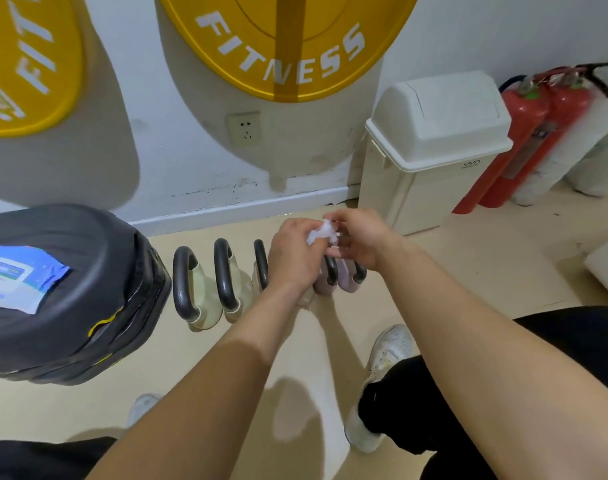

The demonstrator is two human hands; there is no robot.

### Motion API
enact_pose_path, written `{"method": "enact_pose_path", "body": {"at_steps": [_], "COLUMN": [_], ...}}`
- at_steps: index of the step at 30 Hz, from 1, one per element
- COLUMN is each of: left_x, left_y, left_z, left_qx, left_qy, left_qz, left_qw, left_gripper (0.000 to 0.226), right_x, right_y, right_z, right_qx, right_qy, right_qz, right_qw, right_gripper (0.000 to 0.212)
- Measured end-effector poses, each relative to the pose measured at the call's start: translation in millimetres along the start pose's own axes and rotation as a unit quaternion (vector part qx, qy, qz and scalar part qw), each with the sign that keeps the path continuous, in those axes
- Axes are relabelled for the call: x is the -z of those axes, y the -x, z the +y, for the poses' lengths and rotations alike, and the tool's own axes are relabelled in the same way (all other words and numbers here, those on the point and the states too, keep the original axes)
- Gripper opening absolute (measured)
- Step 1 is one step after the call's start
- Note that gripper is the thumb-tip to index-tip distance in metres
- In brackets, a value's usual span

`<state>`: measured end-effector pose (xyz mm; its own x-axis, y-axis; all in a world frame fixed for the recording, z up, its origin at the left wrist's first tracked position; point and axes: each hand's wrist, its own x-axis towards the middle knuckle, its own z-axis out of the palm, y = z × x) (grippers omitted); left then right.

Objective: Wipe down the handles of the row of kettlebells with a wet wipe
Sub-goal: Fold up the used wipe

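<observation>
**Kettlebells (205, 306) lined up along the wall, wet wipe (321, 232) held above them**

The kettlebells stand side by side on the beige floor (469, 271), just in front of the white baseboard, with their dark handles (224, 271) upright. Three pale ones show to the left of the hands. Two pinkish ones (347, 282) sit partly hidden under the hands at the right end.

Both hands meet above the row. The left hand (297, 258) has its fingers curled in around the wipe, which is crumpled into a small white wad. The right hand (361, 237) pinches the same wad from the other side with thumb and fingertips. Its lower fingers reach out straighter, though they are blurred. The wipe is clear of the handles, not touching any of them.

To the left, a blue and white pack of wipes (15, 277) lies flat on a stack of black pads (88, 306), which stands just beside the first kettlebell. A cream bin (430, 150) with a swing lid stands against the wall to the right. Two red fire extinguishers (534, 133) stand past it. A white shoe (389, 355) is planted on the floor below the right forearm.
</observation>
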<state>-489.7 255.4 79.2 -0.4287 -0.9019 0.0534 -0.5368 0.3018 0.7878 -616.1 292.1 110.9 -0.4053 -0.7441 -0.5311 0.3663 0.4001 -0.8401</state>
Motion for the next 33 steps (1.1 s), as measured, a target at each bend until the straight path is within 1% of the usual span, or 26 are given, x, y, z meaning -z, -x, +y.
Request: {"method": "enact_pose_path", "body": {"at_steps": [2,4,5,7,9,11,13,15,17,19,21,22,24,26,27,28,30,32,33], "left_x": [-0.1,0.5,0.2,-1.7,-5.5,-10.7,-18.0,-30.5,-48.4,-70.1,-92.1,-103.4,-124.7,-146.5,-156.9,-167.2,-183.1,-192.2,-194.3], "left_y": [-7.2,-17.1,-23.6,-38.1,-55.3,-71.6,-87.9,-105.3,-124.6,-144.6,-165.4,-175.4,-195.8,-217.7,-228.1,-238.1,-253.9,-264.7,-267.4], "left_z": [8.8,22.5,30.4,48.2,64.5,80.2,93.7,106.3,118.1,130.9,144.8,152.8,170.1,184.0,189.4,192.8,193.6,190.7,188.8], "left_qx": [0.001,0.010,0.019,0.041,0.057,0.070,0.070,0.055,0.038,-0.004,-0.088,-0.131,-0.215,-0.287,-0.307,-0.318,-0.312,-0.296,-0.288], "left_qy": [0.006,0.050,0.079,0.119,0.140,0.155,0.157,0.146,0.128,0.078,-0.043,-0.107,-0.209,-0.277,-0.307,-0.335,-0.382,-0.399,-0.396], "left_qz": [0.006,0.017,0.023,0.016,-0.034,-0.119,-0.179,-0.207,-0.214,-0.200,-0.173,-0.159,-0.135,-0.111,-0.106,-0.102,-0.096,-0.091,-0.092], "left_qw": [1.000,0.999,0.996,0.992,0.988,0.978,0.969,0.966,0.968,0.977,0.980,0.973,0.944,0.910,0.894,0.881,0.865,0.863,0.867], "left_gripper": [0.022,0.015,0.012,0.019,0.027,0.032,0.036,0.040,0.040,0.032,0.030,0.033,0.040,0.044,0.045,0.047,0.048,0.049,0.049], "right_x": [1.8,9.9,15.7,31.3,51.4,73.3,94.2,115.7,140.5,167.5,195.4,209.2,235.6,256.3,264.2,270.9,280.2,283.0,281.9], "right_y": [-1.9,-4.9,-6.2,-10.7,-15.7,-21.6,-26.8,-34.6,-45.9,-59.8,-72.0,-77.7,-89.3,-103.7,-112.1,-121.0,-138.5,-154.1,-162.3], "right_z": [-6.4,-15.7,-22.3,-37.8,-55.3,-72.5,-89.7,-105.5,-119.9,-132.8,-143.9,-149.2,-160.1,-170.3,-174.7,-178.7,-184.7,-190.1,-192.2], "right_qx": [0.004,0.032,0.046,0.062,0.074,0.094,0.114,0.131,0.150,0.172,0.190,0.197,0.213,0.228,0.231,0.231,0.228,0.235,0.238], "right_qy": [-0.024,0.008,0.022,0.030,0.056,0.125,0.206,0.282,0.313,0.313,0.281,0.252,0.187,0.129,0.109,0.094,0.081,0.083,0.087], "right_qz": [-0.022,-0.037,-0.046,-0.067,-0.067,-0.049,-0.022,0.023,0.068,0.103,0.138,0.153,0.178,0.199,0.211,0.221,0.231,0.229,0.223], "right_qw": [0.999,0.999,0.998,0.995,0.993,0.987,0.972,0.950,0.935,0.928,0.930,0.935,0.943,0.944,0.944,0.943,0.942,0.941,0.941], "right_gripper": [0.013,0.019,0.019,0.018,0.021,0.013,0.006,0.009,0.013,0.013,0.013,0.016,0.018,0.019,0.019,0.021,0.021,0.019,0.018]}}
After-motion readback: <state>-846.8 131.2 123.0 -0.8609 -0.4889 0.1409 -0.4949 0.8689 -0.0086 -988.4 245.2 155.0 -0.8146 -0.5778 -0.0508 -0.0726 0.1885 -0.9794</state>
